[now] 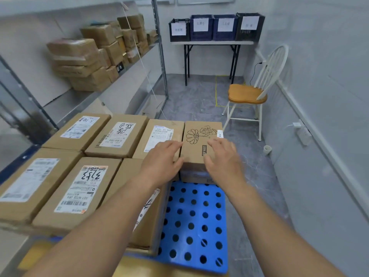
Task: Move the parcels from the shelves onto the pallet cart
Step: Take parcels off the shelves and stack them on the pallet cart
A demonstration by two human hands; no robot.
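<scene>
Head view, L→R: shelf [79, 100] on the left w/ stacked parcels [83, 62], not yet moved. Labelled parcels [83, 186] fill left + mid of the pallet cart [193, 220]. Left hand [161, 158] has fingers straight, flat against the left edge of the flower-print box [201, 140], no curl round it. Box sits atop a carton [196, 176] at the cart's far right, long axis running away from the person, so hands flank its short width. Right hand [221, 158] is over its near-right corner, fingers spread, blurred; contact can't tell. Both hands equally near. Bare blue part of the cart in front = next free slot, imo.
</scene>
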